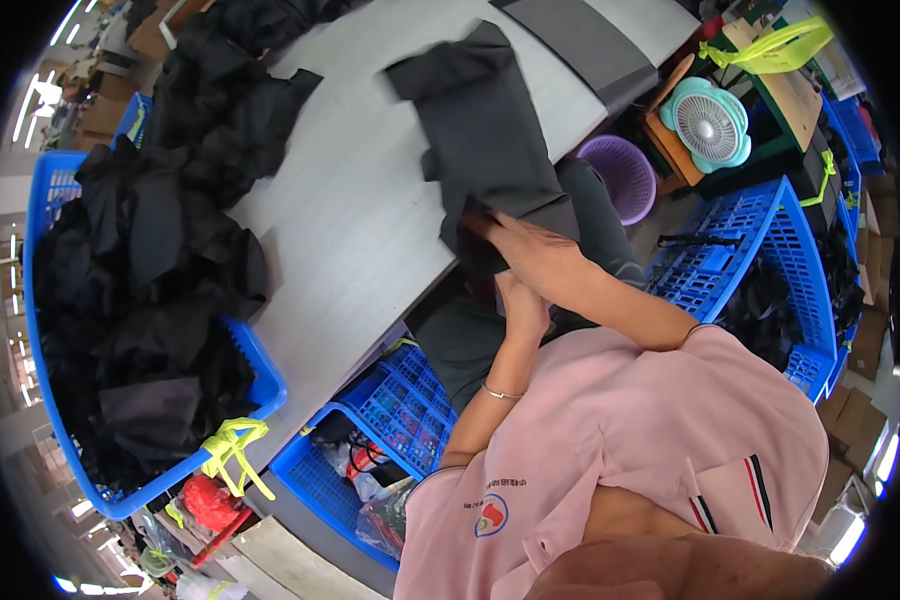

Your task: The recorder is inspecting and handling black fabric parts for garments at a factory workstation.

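A long piece of black cloth (490,120) stretches over the near edge of the pale worktable (335,240), its far end blurred. My right hand (525,250) closes on the near end of this cloth, the fingertips smeared and partly lost against dark fabric. Just below it, close to my lap, is my left hand (520,305). Its fingers are hidden by the right hand and the cloth, so its grip does not show. The near end of the cloth hangs folded over the table edge by my legs.
Left of the table a blue basket (258,370) overflows with black cloth (160,230), which spreads onto the tabletop. Another blue basket (395,410) stands beside my legs. To the right are a purple bin (620,180), a turquoise fan (710,125) and a blue crate (715,260).
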